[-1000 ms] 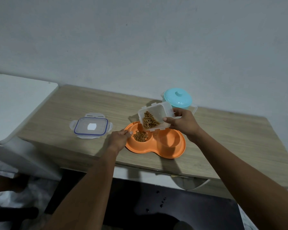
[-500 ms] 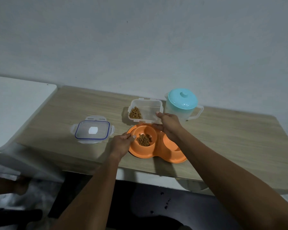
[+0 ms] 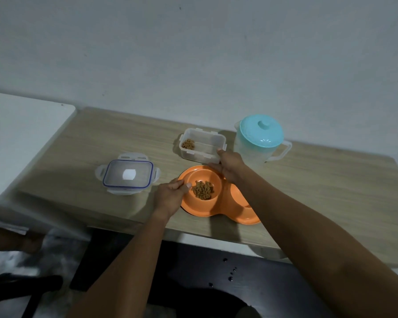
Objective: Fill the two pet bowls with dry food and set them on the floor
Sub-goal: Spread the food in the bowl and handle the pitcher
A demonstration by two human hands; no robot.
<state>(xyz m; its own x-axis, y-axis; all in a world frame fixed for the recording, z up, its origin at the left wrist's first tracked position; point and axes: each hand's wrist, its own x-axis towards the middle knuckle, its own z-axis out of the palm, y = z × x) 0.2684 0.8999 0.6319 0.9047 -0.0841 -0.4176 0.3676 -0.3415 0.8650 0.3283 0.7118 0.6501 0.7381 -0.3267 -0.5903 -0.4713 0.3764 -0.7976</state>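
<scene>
Head view: wooden counter (image 3: 308, 180), grey wall (image 3: 193, 53).

Tabletop (image 3: 331, 180) carries four items. Double pet bowl (image 3: 207, 206) at front edge, centre. Dry food (image 3: 202, 190) in its left compartment; right compartment mostly hidden by forearm. Food container (image 3: 203, 145) just behind bowl, w/ some kibble (image 3: 188, 144) in its left end. Jug (image 3: 257, 141) right of container, near wall. Container lid (image 3: 128, 176) left of bowl, apart from it.
</scene>
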